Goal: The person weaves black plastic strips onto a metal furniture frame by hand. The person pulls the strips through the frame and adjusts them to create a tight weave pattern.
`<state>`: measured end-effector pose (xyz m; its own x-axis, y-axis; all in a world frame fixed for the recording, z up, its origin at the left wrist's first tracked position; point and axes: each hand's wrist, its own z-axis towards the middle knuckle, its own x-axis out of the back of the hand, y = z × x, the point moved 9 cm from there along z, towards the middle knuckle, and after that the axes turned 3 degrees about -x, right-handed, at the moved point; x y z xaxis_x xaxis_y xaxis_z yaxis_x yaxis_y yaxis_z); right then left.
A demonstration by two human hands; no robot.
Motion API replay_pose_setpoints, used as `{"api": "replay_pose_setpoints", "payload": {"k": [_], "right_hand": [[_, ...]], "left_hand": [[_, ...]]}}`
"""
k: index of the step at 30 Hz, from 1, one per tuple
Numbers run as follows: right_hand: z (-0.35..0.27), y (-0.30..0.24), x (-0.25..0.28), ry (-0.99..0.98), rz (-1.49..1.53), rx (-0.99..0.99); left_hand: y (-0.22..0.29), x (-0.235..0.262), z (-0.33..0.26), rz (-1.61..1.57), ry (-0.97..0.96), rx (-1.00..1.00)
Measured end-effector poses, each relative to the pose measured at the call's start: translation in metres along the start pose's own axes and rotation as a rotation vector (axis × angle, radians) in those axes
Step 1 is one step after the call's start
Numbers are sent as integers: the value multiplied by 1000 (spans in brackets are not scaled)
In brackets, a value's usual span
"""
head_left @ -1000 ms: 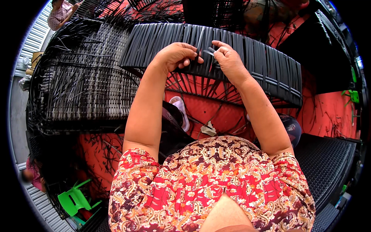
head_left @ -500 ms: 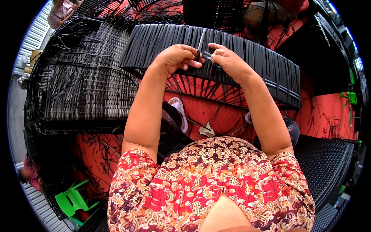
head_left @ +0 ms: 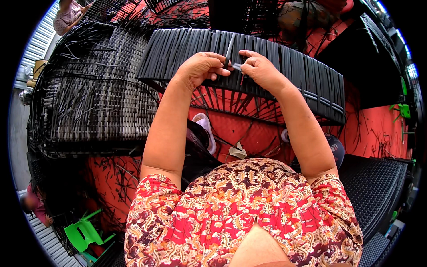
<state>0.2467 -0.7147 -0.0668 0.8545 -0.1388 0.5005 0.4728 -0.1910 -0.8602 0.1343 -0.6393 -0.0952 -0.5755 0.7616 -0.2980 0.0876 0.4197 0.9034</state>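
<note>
Two bare hands meet at the middle of a curved black rattan panel [head_left: 284,71], a half-woven furniture piece whose flat upright strips fan out along its arc. Left hand [head_left: 201,69] rests on the panel's face with fingers curled, pinching a loose black rattan strip [head_left: 229,44] that stands up past the panel's top edge. Right hand [head_left: 261,69] sits just beside it, nearly touching, with thumb and forefinger closed on a short end of strip [head_left: 236,66] between the two hands. Whether that end belongs to the same strip cannot be told.

Below the panel, unwoven strands hang down over a red floor [head_left: 382,129], where a white sandal [head_left: 205,131] lies near the left forearm. Left of the panel stands a grey-and-black woven wicker frame [head_left: 95,102], with loose strands bristling from its edges. Well below that frame, toward the picture's lower left, sits a small green plastic chair [head_left: 82,233]. Far up and left of the panel, another person's sleeve [head_left: 66,15] shows at the rim
</note>
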Motion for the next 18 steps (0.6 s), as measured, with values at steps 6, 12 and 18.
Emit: {"api": "replay_pose_setpoints", "payload": {"k": [6, 12, 18], "right_hand": [[11, 4, 0, 102, -84, 55], [14, -1, -1, 115, -279, 84], [8, -6, -4, 123, -291, 52]], "left_hand": [[-2, 4, 1, -26, 7, 8], [-4, 7, 1, -55, 63, 3], [-3, 4, 0, -63, 40, -1]]}}
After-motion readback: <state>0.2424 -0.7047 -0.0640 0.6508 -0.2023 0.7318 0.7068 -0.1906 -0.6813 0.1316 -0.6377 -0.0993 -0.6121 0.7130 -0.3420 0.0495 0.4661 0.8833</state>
